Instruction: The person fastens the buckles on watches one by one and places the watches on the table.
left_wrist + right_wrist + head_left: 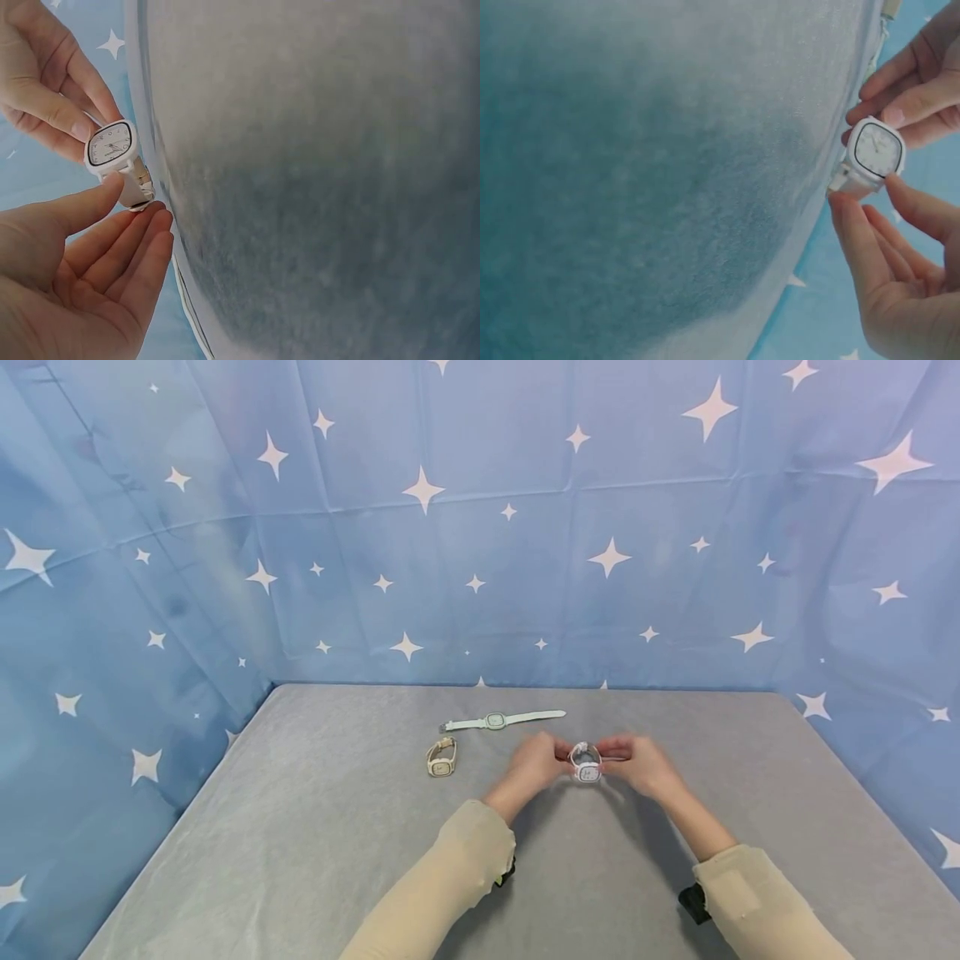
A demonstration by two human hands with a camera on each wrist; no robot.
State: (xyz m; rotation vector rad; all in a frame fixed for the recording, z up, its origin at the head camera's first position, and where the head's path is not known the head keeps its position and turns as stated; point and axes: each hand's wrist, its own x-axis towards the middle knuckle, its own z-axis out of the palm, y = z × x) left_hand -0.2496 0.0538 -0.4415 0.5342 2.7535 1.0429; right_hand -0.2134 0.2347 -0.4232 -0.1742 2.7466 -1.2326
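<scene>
A white wristwatch (588, 773) with a rounded square dial is held between both hands, its strap looped behind the face. My left hand (536, 764) pinches it from the left, thumb at the edge of the case and fingers at the strap. From the right, my right hand (643, 766) pinches the other side between thumb and fingers. In the left wrist view the dial of the watch (110, 144) faces up, with dark hands and a black ring. The right wrist view shows the watch (877, 148) between the fingertips of both hands.
A beige watch (442, 768) with its strap looped stands to the left on the grey table (300, 843). Behind the hands, a pale green watch (495, 721) lies stretched out flat. A blue star-patterned curtain (525, 560) surrounds the table's back and sides.
</scene>
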